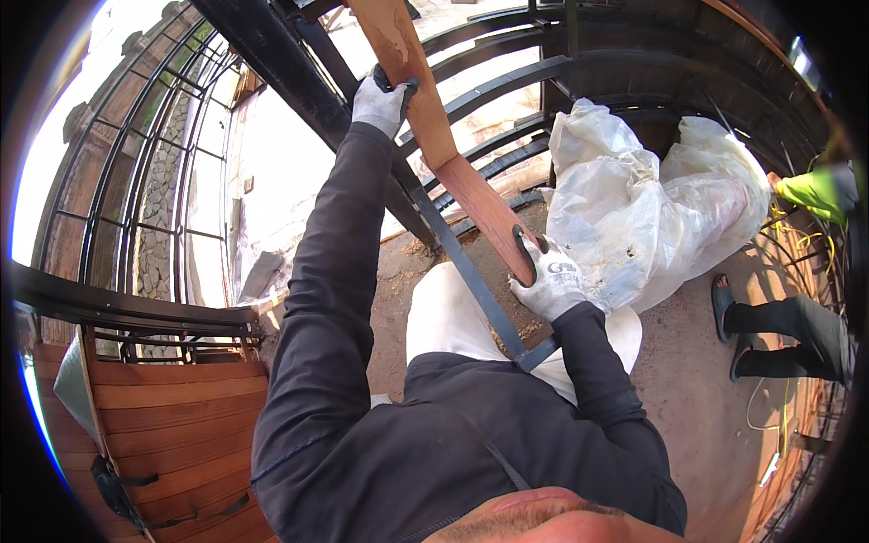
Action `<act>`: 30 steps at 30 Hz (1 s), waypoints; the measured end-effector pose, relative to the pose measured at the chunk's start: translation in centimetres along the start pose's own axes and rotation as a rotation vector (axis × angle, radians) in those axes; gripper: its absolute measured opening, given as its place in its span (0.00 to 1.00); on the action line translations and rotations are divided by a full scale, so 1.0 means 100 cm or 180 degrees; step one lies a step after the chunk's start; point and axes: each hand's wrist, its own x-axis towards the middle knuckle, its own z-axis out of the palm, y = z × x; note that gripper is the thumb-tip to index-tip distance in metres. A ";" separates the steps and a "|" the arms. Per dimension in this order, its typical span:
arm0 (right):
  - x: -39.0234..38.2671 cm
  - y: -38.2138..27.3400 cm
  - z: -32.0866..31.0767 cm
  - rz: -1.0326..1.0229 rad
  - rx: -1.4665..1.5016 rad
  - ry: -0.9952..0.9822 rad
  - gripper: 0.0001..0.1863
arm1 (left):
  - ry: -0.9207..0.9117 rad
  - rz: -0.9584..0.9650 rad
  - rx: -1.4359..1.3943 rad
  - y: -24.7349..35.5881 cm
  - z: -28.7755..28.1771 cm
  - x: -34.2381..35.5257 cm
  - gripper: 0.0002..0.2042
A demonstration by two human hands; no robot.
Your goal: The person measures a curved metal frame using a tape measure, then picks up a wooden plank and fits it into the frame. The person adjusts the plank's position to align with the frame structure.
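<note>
A long wooden board slants from the top edge down toward my lap, orange-brown along its upper stretch. Below a visible step, a narrower reddish length of wood continues; whether the two are one piece I cannot tell. My left hand, in a white glove with dark fingertips, is closed on the left edge of the upper board. Lower down, my right hand, gloved alike, grips the bottom end of the reddish length. Just under the wood, a dark metal bar frame crosses in front of my white trousers.
Crumpled translucent plastic sheeting lies over something at the right. Beyond it, another person's yellow-green sleeve and sandalled feet show. Curved-looking black metal rails run behind. At lower left are reddish wooden slats; a thick black beam passes upper left.
</note>
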 end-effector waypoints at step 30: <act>-0.007 -0.009 -0.008 0.0208 0.0008 -0.0131 0.44 | 0.0812 0.0435 -0.1232 -0.026 0.028 -0.015 0.16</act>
